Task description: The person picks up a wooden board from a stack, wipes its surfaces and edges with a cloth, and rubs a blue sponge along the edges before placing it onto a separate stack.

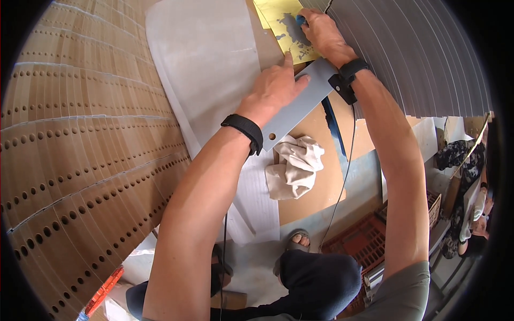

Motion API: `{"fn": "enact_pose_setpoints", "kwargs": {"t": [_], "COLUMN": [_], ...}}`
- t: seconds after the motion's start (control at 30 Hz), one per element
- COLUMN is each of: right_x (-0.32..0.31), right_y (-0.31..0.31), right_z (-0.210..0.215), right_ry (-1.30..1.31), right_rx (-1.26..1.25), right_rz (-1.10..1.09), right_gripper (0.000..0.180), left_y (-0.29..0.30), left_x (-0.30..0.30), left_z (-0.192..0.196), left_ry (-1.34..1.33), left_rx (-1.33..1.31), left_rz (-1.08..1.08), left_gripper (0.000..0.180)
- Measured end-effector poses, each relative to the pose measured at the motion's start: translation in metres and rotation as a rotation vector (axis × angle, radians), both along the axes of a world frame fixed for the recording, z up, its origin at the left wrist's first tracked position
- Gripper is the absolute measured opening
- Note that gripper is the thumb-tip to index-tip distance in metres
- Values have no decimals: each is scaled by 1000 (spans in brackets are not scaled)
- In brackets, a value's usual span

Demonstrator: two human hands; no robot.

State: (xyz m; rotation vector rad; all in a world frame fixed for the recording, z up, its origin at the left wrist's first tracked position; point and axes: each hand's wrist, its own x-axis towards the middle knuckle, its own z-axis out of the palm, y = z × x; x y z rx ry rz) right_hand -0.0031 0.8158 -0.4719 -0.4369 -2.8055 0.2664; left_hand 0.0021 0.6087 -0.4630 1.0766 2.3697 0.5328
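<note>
A yellow sheet [274,15] with grey smears lies at the top. Over it my right hand [323,35] is closed on a small blue object [301,20], mostly hidden by the fingers, so its kind is unclear. My left hand [274,86] holds nothing. Its index finger stretches to the sheet's near edge, and the thumb is spread out over a long grey board [294,111]. That board lies at a slant under both wrists and has a round hole near its closer end. A crumpled whitish cloth [297,167] rests just nearer than the board.
Stacked wooden boards [96,128] with rows of holes rise on the left. Grey boards [407,59] stand packed at the right. A pale sheet [206,64] and brown cardboard [321,187] cover the work surface. Red crates [356,235] sit lower right. Another person's hand [480,227] shows at far right.
</note>
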Motion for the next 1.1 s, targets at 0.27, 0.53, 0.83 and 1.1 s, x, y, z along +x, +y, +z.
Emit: {"fn": "enact_pose_setpoints", "kwargs": {"t": [0.27,0.53,0.83,1.1], "right_x": [6,120,264,325], "right_y": [1,-80,-116,-130], "right_z": [10,126,131,172], "right_ry": [132,439,494,644], "right_rx": [70,-286,-599,-702], "right_rz": [52,14,-273,-266], "right_gripper": [22,25,45,49], "left_y": [4,-27,-89,-127], "left_x": [6,-7,42,94], "left_z": [-5,-30,52,100], "left_ry": [2,-159,-122,-153], "left_rx": [26,199,513,665], "left_rz": [4,175,281,47], "left_gripper": [83,67,40,31]}}
